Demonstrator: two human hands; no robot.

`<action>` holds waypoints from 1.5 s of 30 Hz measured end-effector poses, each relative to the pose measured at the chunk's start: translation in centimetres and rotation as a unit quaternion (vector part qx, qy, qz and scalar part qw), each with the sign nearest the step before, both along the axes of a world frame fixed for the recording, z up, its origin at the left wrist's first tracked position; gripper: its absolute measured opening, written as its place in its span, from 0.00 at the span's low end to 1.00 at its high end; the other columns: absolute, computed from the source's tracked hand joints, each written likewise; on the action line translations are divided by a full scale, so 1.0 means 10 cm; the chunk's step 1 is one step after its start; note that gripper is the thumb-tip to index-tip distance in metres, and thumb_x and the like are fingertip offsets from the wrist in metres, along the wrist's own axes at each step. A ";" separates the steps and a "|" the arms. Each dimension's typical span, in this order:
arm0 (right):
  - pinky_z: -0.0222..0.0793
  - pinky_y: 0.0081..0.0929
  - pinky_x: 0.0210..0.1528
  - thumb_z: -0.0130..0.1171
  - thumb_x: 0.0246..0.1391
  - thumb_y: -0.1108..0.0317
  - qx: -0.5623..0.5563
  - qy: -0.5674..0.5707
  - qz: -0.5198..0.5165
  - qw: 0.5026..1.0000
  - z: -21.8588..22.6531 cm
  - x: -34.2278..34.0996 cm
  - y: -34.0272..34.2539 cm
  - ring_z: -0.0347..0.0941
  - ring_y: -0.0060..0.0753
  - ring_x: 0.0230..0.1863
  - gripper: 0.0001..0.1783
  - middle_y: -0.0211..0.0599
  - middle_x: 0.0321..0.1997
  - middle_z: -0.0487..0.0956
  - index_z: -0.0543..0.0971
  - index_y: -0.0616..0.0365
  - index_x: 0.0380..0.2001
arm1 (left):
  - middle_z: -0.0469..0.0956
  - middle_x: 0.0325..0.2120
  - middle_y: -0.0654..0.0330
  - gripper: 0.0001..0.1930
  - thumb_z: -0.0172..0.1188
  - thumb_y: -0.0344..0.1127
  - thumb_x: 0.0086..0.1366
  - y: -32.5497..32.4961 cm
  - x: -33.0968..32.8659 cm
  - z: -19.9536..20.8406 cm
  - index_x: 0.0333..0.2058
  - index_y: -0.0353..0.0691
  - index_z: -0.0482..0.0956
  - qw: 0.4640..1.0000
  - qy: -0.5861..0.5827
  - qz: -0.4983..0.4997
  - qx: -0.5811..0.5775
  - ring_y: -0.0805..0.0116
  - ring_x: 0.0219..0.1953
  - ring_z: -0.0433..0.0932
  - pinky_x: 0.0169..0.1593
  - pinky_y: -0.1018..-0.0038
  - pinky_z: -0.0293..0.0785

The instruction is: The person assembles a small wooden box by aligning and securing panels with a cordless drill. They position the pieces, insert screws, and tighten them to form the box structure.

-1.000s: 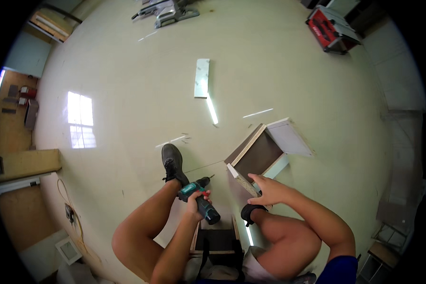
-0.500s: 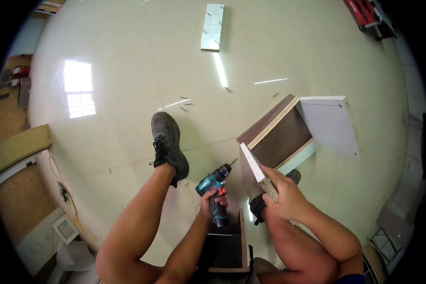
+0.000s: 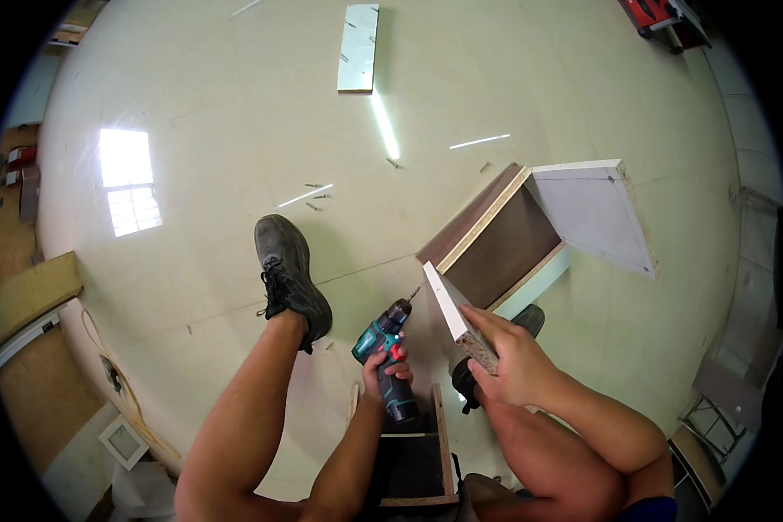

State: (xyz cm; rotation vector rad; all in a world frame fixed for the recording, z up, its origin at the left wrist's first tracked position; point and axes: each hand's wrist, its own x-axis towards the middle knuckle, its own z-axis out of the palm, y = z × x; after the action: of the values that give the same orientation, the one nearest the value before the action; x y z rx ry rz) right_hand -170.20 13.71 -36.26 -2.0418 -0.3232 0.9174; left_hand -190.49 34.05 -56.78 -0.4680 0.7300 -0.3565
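My left hand (image 3: 384, 372) is wrapped round the grip of a teal and black cordless drill (image 3: 379, 337). Its drill bit (image 3: 415, 291) points up and right, close to the edge of a white-faced chipboard panel (image 3: 445, 300). My right hand (image 3: 518, 358) grips that panel's near end, fingers over the far face and thumb on the raw chipboard edge. Beyond it stands a partly assembled box (image 3: 503, 252) with brown inner faces. Another white panel (image 3: 593, 204) juts out from its far right side. Whether the bit touches the panel I cannot tell.
Several screws (image 3: 316, 197) lie scattered on the glossy floor (image 3: 209, 174). Farther off is a narrow white board (image 3: 358, 48). A dark box-like frame (image 3: 409, 465) sits between my legs. My left shoe (image 3: 284, 265) is planted left of the drill; a yellow cable (image 3: 117, 374) runs at far left.
The view has shifted a little, so the floor items sit farther left. Both hands keep their holds, on the drill and the panel.
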 end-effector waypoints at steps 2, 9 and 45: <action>0.62 0.40 0.65 0.59 0.44 0.73 0.002 0.005 -0.006 1.000 0.01 0.00 0.00 0.66 0.59 0.62 0.38 0.61 0.61 0.69 0.64 0.69 0.62 | 0.75 0.40 0.59 0.29 0.55 0.33 0.61 -0.02 0.02 -0.01 0.62 0.43 0.62 1.000 -0.004 0.004 -0.007 0.80 0.22 0.69 0.35 0.75 0.70; 0.67 0.38 0.60 0.59 0.43 0.74 -0.007 -0.040 0.007 0.999 0.03 0.01 0.00 0.69 0.59 0.59 0.36 0.60 0.59 0.71 0.66 0.69 0.60 | 0.75 0.40 0.58 0.30 0.55 0.33 0.61 -0.01 0.02 -0.02 0.62 0.43 0.61 1.000 -0.005 0.010 -0.012 0.80 0.22 0.69 0.35 0.75 0.70; 0.71 0.38 0.57 0.55 0.35 0.75 -0.011 -0.030 0.056 0.998 -0.07 0.01 -0.10 0.71 0.59 0.56 0.43 0.61 0.62 0.68 0.62 0.73 0.62 | 0.68 0.33 0.65 0.28 0.55 0.33 0.63 0.16 0.11 -0.17 0.61 0.46 0.59 0.998 -0.042 -0.044 -0.030 0.81 0.21 0.67 0.35 0.74 0.69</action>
State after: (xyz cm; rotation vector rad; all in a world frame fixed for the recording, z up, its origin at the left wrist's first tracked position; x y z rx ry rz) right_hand -170.14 12.75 -36.99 -2.0922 -0.4665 0.9319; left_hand -189.37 35.60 -58.45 -0.4763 0.6597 -0.4786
